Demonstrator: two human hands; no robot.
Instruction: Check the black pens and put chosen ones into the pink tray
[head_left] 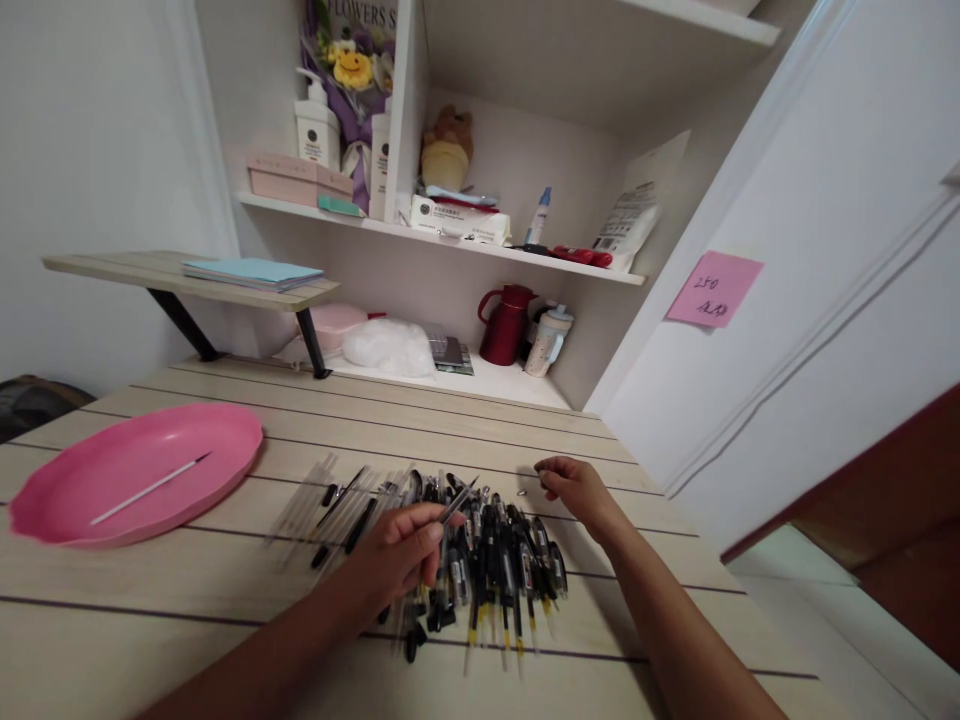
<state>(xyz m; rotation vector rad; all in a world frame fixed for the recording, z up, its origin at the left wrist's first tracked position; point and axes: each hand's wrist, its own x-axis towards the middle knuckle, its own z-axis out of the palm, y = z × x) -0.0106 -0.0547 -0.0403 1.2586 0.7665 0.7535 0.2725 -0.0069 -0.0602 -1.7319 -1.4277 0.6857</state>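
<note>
Left hand: the left hand (409, 540) is over the near left part of the pile, its fingers pinched around a slim pen part (460, 499) whose dark tip points far and right.
Right hand: the right hand (571, 486) is at the far right of the pile, thumb and forefinger drawn close together; a dark speck shows at their tips, and I cannot tell whether they grip it.
Silver bit: a tiny silver piece (523, 491) lies just left of the right hand.
Pile: black pen parts (510, 565) lie crowded together in the middle of the bench (120, 585), between the two forearms, several with yellow near their near ends.
Clear tubes: a loose row of transparent tubes (300, 510) lies at the pile's left, slanting, with some dark pieces among them.
Pink tray: an oval pink tray (161, 440) sits on the bench at the left, well apart from the right hand; a white stick (150, 489) with a dark tip lies in it.
Small stand: a raised wooden stand (112, 265) at the far left carries blue booklets (251, 272).
Far shelves: a red jug (505, 325) stands beside a pale tumbler (547, 342), right of a white plastic bag (386, 345).
Right wall: a pink note (716, 290) with handwriting.
</note>
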